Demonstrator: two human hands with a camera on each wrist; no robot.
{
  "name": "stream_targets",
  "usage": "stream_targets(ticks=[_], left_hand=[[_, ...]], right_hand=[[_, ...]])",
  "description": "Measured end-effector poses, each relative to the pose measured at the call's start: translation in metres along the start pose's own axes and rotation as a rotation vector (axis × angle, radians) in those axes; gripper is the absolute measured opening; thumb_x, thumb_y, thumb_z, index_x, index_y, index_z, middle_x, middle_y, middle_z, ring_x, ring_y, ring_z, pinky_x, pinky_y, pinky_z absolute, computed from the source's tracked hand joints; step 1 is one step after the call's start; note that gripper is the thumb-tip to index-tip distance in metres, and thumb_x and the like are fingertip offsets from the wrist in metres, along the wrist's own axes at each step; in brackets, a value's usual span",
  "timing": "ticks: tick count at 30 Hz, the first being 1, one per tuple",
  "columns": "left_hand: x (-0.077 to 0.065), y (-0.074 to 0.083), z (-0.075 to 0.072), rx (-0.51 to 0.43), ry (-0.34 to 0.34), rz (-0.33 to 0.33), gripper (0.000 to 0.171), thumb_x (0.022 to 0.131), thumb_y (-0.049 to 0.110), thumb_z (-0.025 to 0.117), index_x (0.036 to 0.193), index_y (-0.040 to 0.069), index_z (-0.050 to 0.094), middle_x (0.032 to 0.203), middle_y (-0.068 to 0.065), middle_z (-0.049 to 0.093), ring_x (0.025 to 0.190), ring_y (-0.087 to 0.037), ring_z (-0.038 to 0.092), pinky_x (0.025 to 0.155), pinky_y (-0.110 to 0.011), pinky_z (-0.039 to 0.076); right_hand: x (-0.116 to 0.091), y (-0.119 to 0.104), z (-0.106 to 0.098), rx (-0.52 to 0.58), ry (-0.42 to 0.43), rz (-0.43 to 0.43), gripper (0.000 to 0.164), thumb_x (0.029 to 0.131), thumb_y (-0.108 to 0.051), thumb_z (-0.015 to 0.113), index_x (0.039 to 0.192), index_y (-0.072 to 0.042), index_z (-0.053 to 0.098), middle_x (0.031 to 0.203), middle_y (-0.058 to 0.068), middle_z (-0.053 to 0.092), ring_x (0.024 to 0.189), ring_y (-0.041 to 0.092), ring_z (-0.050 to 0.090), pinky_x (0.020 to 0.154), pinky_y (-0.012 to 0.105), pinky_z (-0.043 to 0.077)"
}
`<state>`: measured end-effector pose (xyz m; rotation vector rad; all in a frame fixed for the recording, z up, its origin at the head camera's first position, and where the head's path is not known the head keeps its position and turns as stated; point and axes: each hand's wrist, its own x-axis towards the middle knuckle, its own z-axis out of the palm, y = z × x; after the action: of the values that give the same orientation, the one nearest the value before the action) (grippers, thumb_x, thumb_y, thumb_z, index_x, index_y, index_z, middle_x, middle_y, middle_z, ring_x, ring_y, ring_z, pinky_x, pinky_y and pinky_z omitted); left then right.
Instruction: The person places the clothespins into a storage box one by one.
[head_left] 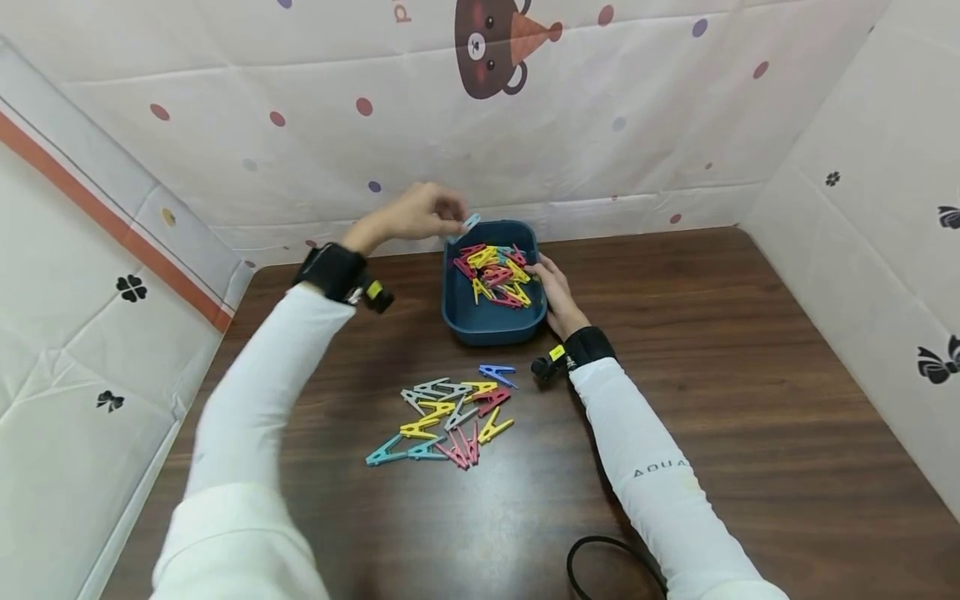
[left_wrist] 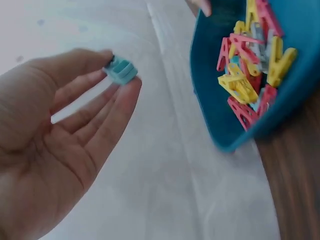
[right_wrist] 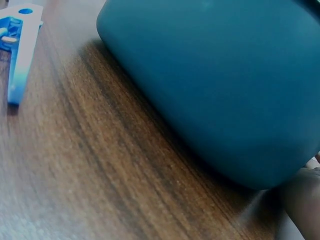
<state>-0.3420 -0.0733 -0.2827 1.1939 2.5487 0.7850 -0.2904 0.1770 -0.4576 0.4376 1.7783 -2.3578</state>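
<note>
My left hand (head_left: 422, 212) is raised over the far left corner of a dark blue plastic bin (head_left: 491, 335). Between thumb and fingertips it pinches a light blue clothespin (left_wrist: 121, 71), seen end-on in the left wrist view. Inside the bin lies a heap of red, yellow, grey and blue clothespins (left_wrist: 240, 87). My right hand (head_left: 557, 293) grips the bin's right wall, fingertips over the rim; the right wrist view shows mostly the bin's outer side (right_wrist: 215, 85).
On the wooden table (head_left: 712, 375) in front of the bin lies a loose group of clothespins, including a blue one (head_left: 495, 373), yellow ones (head_left: 435, 410) and pink ones (head_left: 461, 450). A black cable (head_left: 600, 539) curls near the front edge. A patterned sheet (head_left: 315, 167) hangs behind.
</note>
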Motion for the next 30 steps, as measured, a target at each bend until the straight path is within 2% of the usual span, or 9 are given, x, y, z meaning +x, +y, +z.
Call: stream_targets(ticks=[3,6,11,15,19,24,27,30], left_hand=[[0.031,-0.004,0.013,0.048,0.003,-0.028,0.016,0.099,0.015,0.066,0.106,0.001,0.071,0.104,-0.019,0.074,0.093,-0.032,0.071,0.078,-0.03,0.057],[0.053,-0.008,0.035,0.116,-0.073,-0.057,0.019,0.099,0.013,0.066,0.111,-0.001,0.07,0.11,-0.021,0.074,0.099,-0.032,0.07,0.087,-0.038,0.057],[0.073,-0.012,0.07,0.205,-0.276,-0.117,0.026,0.099,0.014,0.066,0.121,0.001,0.069,0.123,-0.02,0.068,0.111,-0.031,0.065,0.096,-0.041,0.056],[0.08,-0.011,0.086,0.236,-0.365,-0.157,0.027,0.099,0.017,0.068,0.123,0.003,0.069,0.127,-0.017,0.064,0.109,-0.028,0.063,0.092,-0.039,0.056],[0.075,-0.011,0.092,0.247,-0.383,-0.155,0.026,0.099,0.018,0.068,0.122,0.004,0.069,0.126,-0.016,0.062,0.105,-0.027,0.063,0.088,-0.037,0.055],[0.061,-0.006,0.084,0.29,-0.356,-0.127,0.032,0.101,0.02,0.066,0.129,0.006,0.067,0.12,-0.015,0.067,0.101,-0.026,0.066,0.086,-0.037,0.057],[0.041,0.003,0.075,0.324,-0.319,-0.091,0.039,0.101,0.021,0.066,0.137,0.005,0.062,0.115,-0.016,0.069,0.098,-0.026,0.067,0.085,-0.039,0.057],[0.006,0.013,0.067,0.343,-0.274,-0.023,0.043,0.101,0.021,0.066,0.141,0.006,0.059,0.111,-0.014,0.071,0.095,-0.024,0.068,0.083,-0.039,0.058]], right_hand=[[-0.001,-0.001,0.0,0.002,-0.002,-0.006,0.063,0.104,-0.025,0.052,0.163,-0.028,0.028,0.167,0.001,0.03,0.144,0.02,0.039,0.123,0.037,0.035],[-0.001,0.0,-0.001,-0.001,-0.002,-0.011,0.062,0.104,-0.027,0.051,0.162,-0.028,0.029,0.167,0.0,0.03,0.144,0.019,0.039,0.122,0.036,0.035],[-0.001,0.002,-0.002,-0.005,-0.011,-0.004,0.061,0.105,-0.028,0.051,0.162,-0.03,0.03,0.168,-0.002,0.028,0.144,0.018,0.039,0.12,0.036,0.037],[-0.001,0.003,-0.002,-0.004,-0.02,-0.015,0.06,0.105,-0.028,0.051,0.161,-0.03,0.031,0.167,-0.002,0.029,0.144,0.02,0.04,0.119,0.037,0.038],[-0.003,0.005,0.0,-0.015,-0.027,-0.013,0.06,0.105,-0.027,0.05,0.162,-0.029,0.03,0.167,-0.002,0.029,0.145,0.02,0.039,0.121,0.038,0.037],[-0.002,0.005,-0.001,-0.024,-0.019,0.003,0.061,0.105,-0.027,0.051,0.162,-0.03,0.029,0.168,-0.001,0.028,0.147,0.019,0.037,0.123,0.038,0.035],[-0.001,0.003,-0.001,-0.016,-0.006,-0.013,0.062,0.104,-0.026,0.052,0.162,-0.029,0.03,0.167,0.001,0.03,0.147,0.021,0.038,0.123,0.039,0.035],[-0.001,0.002,0.0,-0.015,0.003,-0.002,0.062,0.104,-0.027,0.052,0.162,-0.03,0.029,0.167,0.002,0.03,0.146,0.021,0.039,0.123,0.039,0.035]])
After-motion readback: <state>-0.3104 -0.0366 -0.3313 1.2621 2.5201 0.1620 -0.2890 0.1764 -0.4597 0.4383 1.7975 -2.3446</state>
